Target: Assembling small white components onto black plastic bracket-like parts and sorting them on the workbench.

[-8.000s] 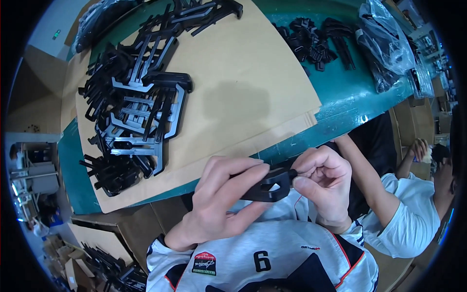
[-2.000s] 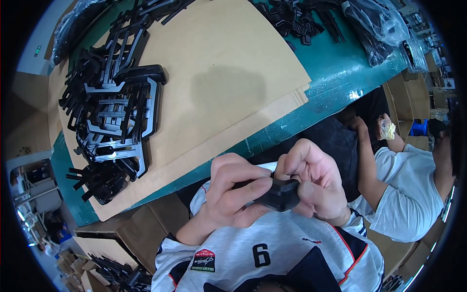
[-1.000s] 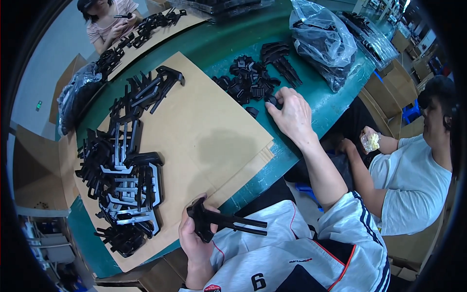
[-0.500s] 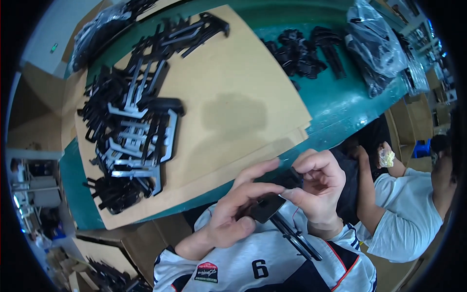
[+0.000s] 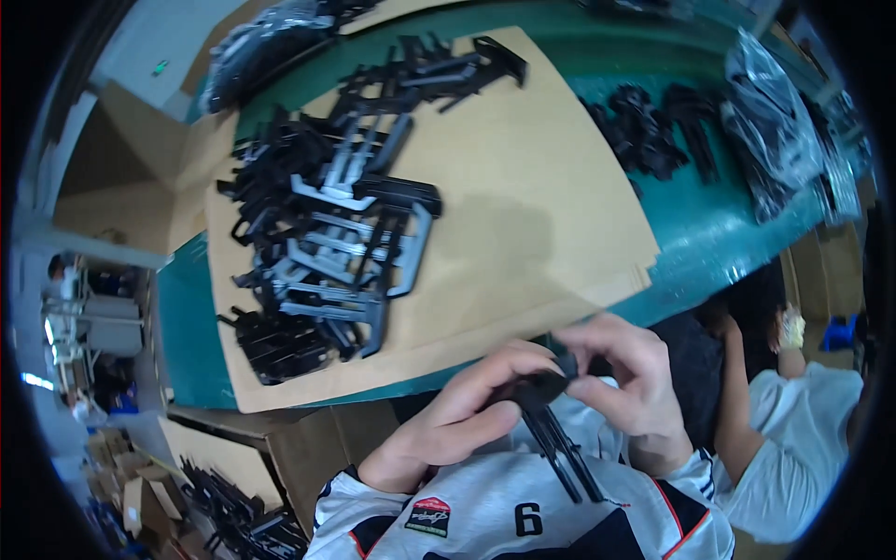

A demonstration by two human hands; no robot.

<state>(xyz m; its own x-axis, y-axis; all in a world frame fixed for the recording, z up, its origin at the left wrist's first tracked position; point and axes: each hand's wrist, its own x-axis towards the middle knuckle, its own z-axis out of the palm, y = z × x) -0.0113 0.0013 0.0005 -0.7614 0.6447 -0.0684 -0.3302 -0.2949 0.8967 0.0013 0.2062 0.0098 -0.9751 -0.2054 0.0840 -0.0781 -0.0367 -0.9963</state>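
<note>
My left hand (image 5: 457,411) is closed around the flat head of a black plastic bracket (image 5: 558,448), held in front of my shirt. Two long, thin prongs run down from that head. The fingers of my right hand (image 5: 633,381) are bent round a small dark part at the head's upper right end; its exact shape is blurred and partly covered. Beyond my hands, a pile of similar black and grey brackets (image 5: 345,238) lies on the left of a tan cardboard sheet (image 5: 560,252).
Green covering (image 5: 686,299) shows on the table around the cardboard. Black parts (image 5: 644,131) and a clear plastic bag of dark parts (image 5: 770,121) lie at the far right. A co-worker's white sleeve (image 5: 793,448) is close on my right. Below left, a carton (image 5: 219,476) holds black parts.
The view has turned, so the table and pile sit further right. The bracket's head has tilted from showing its flat face to nearly edge-on, and its prongs hang more steeply.
</note>
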